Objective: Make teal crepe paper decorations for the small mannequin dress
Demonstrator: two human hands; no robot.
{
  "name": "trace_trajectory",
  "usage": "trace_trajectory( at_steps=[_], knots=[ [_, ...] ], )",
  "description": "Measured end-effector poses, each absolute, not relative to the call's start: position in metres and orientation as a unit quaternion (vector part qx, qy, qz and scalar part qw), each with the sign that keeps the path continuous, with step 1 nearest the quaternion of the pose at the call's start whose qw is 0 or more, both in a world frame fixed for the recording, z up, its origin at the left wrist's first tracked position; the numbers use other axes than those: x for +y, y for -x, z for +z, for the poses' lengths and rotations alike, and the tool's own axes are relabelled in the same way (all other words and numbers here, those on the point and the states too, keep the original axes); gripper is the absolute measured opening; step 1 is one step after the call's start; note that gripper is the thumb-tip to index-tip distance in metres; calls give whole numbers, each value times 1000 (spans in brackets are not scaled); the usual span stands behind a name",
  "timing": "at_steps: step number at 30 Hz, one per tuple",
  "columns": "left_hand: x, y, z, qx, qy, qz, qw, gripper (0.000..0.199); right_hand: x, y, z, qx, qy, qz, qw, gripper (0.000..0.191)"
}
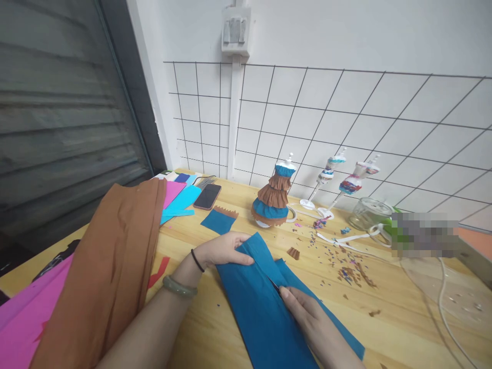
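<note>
1. Over on the left, beside the dark shutter point(65, 102), pink paper point(34, 307) peeks out from under a broad pile of brown paper point(111, 256) that runs from the near edge well up the table point(209, 328).
2. Just past that, at the far left, light-blue sheets point(180, 200) fan out, with a phone point(207, 197) lying right beside them.
3. A red strip point(158, 271) sits between the brown pile and my left forearm.
4. Beyond my wrist, there's a small blue-and-brown piece point(220, 220) lying flat, jagged along its far edge.
5. Here's my left hand point(226, 249), closed on the far end of the blue sheet point(257, 302), thumb on top, the other fingers mostly hidden.
6. That blue sheet slants across the near middle, running out of view at the near edge; another blue strip point(288, 274) shows to its right, and whether they're joined I can't tell.
7. My right hand point(307, 310) is curled round a slim dark tool point(274, 286), its point against the blue; its handle is hidden.
8. Far side, middle: a ruffled dress form point(272, 195) stands upright in blue and brown tiers.
9. Further right, two smaller forms point(357, 179) by the wall, a clear jar point(369, 212), then scattered scraps point(353, 274) nearer me and a white cable point(442, 287).
</note>
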State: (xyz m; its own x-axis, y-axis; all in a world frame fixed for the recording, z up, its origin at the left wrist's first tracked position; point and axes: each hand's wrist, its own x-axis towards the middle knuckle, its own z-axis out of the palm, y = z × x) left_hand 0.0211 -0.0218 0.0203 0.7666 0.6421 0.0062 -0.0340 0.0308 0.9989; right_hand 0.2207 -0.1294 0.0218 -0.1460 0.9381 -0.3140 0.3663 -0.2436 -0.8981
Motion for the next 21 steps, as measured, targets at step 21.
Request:
trace_trajectory(
  at_steps=[21],
  knots=[
    [-21, -19, 21, 240, -664, 251, 662, 41, -133, -223, 22, -498, 624, 538, 270, 39]
  ],
)
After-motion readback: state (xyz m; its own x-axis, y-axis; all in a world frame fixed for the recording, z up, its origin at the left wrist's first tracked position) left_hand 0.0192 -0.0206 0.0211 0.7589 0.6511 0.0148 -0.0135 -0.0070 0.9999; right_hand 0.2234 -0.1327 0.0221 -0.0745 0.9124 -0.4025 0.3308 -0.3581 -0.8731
